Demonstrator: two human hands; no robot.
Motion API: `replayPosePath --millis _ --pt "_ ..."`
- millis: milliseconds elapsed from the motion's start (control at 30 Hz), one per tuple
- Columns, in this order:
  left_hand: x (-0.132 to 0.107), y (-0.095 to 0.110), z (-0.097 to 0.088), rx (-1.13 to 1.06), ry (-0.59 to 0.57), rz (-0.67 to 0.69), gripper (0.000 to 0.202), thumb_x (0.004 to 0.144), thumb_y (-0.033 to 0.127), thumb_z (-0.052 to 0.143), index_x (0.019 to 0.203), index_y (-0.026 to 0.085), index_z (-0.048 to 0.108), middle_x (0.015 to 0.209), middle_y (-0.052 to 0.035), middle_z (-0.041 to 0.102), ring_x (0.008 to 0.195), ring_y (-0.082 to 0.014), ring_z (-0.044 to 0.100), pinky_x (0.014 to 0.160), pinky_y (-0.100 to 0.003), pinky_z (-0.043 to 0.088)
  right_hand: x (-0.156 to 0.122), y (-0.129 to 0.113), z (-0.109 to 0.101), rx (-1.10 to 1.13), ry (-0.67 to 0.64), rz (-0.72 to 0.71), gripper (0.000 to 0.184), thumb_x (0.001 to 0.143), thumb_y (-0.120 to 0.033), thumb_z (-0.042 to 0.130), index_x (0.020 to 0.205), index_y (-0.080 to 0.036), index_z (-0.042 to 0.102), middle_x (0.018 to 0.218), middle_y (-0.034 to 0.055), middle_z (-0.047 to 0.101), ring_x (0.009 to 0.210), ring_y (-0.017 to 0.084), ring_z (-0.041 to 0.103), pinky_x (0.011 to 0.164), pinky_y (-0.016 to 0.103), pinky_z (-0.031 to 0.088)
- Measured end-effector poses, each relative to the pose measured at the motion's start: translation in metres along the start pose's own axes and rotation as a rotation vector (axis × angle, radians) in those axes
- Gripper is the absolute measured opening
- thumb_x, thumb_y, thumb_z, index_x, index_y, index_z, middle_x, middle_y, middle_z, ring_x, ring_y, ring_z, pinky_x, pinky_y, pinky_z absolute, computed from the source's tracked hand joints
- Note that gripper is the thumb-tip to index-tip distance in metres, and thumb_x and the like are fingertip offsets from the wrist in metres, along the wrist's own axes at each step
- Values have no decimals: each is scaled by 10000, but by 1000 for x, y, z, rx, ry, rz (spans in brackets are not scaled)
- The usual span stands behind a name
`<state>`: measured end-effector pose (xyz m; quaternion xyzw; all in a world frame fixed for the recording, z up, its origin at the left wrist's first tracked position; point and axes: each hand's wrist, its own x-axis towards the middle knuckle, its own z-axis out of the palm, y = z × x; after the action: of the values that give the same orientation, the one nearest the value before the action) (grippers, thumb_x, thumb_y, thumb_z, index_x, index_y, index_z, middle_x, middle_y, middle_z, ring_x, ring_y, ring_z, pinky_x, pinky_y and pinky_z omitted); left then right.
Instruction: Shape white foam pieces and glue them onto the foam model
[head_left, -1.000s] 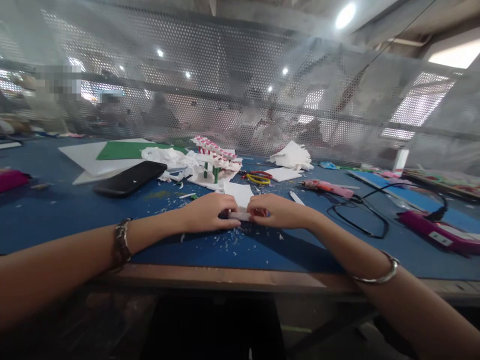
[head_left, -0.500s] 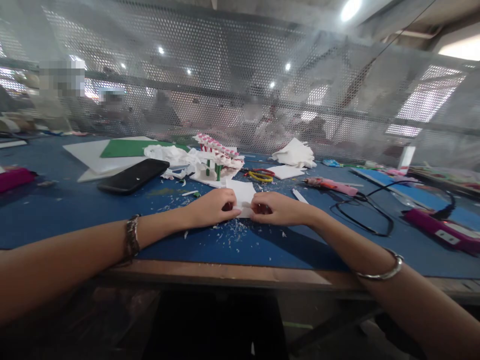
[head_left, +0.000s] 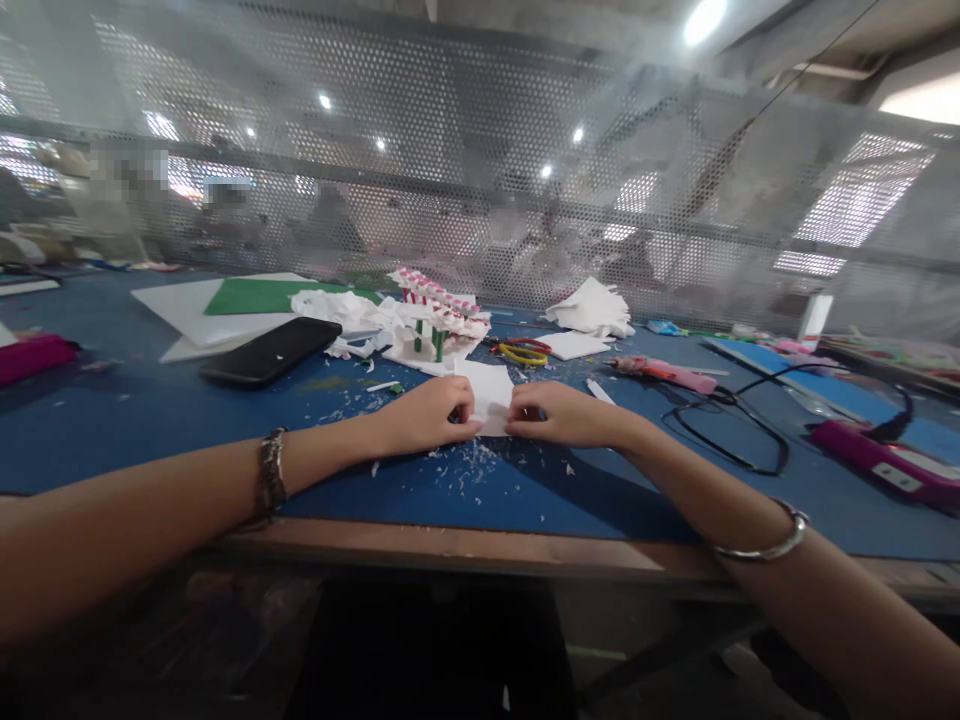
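Note:
A small white sheet of paper (head_left: 487,388) lies low over the blue mat between my hands. My left hand (head_left: 433,412) pinches its left edge with curled fingers and thumb. On the opposite edge, my right hand (head_left: 559,413) has thumb and fingertips closed on the sheet. White scraps (head_left: 476,470) are scattered on the mat just in front of the hands. Behind the sheet stands a small white model (head_left: 437,325) with green posts and a pink-dotted roof.
Left of the model lie a black phone (head_left: 271,350) and a green sheet (head_left: 251,297). Yellow-and-red handled scissors (head_left: 523,352) and a stack of white sheets (head_left: 592,308) are behind. To the right are a corded pink tool (head_left: 667,373) and a magenta power strip (head_left: 889,465).
My right hand has shifted slightly right, widening the gap between the hands so more of the paper shows. My left hand stays nearly in place.

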<state>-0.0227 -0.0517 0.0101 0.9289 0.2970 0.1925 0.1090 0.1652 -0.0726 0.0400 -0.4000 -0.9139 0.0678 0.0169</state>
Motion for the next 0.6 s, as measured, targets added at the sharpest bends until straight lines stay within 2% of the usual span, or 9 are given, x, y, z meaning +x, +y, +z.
replayPosePath --millis 267,400,500,600 --pt "0 0 -1 19 -3 -3 140 698 238 463 598 141 469 714 -22 462 611 -114 431 588 -239 344 1 0 1 -39 -6 8 169 758 -201 449 596 -153 453 627 4 442 573 91 385 570 238 311" --pt "-1 0 -3 -4 -3 -26 99 664 196 481 722 123 511 742 -30 476 649 -125 460 613 -240 375 0 -2 -1 -16 1 8 103 700 -111 447 612 -164 440 622 0 452 562 89 377 558 234 312" --pt "-2 -2 -4 -43 -5 40 300 661 158 475 955 106 507 923 -77 478 736 -134 488 672 -243 400 -1 -5 -2 23 20 1 128 642 -42 447 692 -158 469 667 10 485 580 91 398 561 226 330" --pt "-4 -5 -5 -8 -44 164 321 683 126 447 990 128 539 1050 -104 465 897 -172 478 788 -272 380 -2 -6 -2 6 26 -69 202 628 -18 446 781 -137 500 736 31 498 630 103 418 597 233 355"
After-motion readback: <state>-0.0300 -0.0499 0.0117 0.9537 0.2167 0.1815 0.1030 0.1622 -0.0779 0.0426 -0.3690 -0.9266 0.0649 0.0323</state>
